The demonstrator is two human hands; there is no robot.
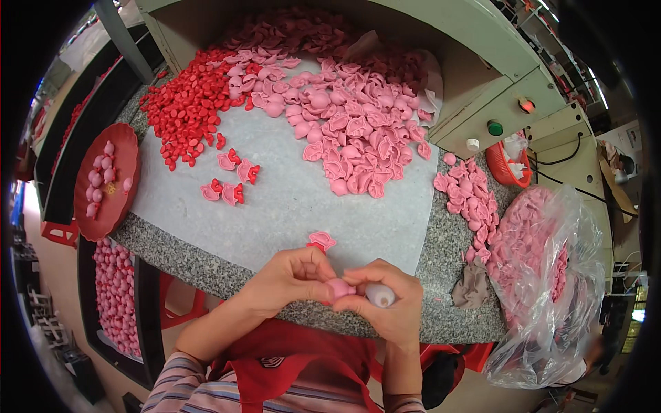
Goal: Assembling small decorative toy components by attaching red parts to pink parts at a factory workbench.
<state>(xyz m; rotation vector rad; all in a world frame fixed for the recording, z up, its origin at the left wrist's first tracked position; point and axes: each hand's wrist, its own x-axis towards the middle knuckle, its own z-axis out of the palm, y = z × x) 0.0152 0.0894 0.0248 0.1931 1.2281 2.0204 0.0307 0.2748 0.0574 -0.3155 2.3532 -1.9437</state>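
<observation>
Close to the table's front edge, my left hand (295, 279) pinches a small rounded pink plastic piece (337, 288) between thumb and fingers. My right hand (394, 303) meets it from the other side, thumb and forefinger at the same piece. A small white bottle (380, 294) is tucked in the curl of my right hand. Just beyond my left fingers lies a pink shell-shaped half with a red part (321, 239). Farther left on the white sheet (275, 199) rest several similar pink halves (231, 193) with red parts attached.
Heaps of red pieces (186, 103) and pink halves (365, 138) cover the sheet's far side. A red dish (124, 206) with pink pieces stands left, above a filled black bin (118, 296). At right are a grey cloth (471, 288), a plastic bag (551, 275) and a red basket (506, 168).
</observation>
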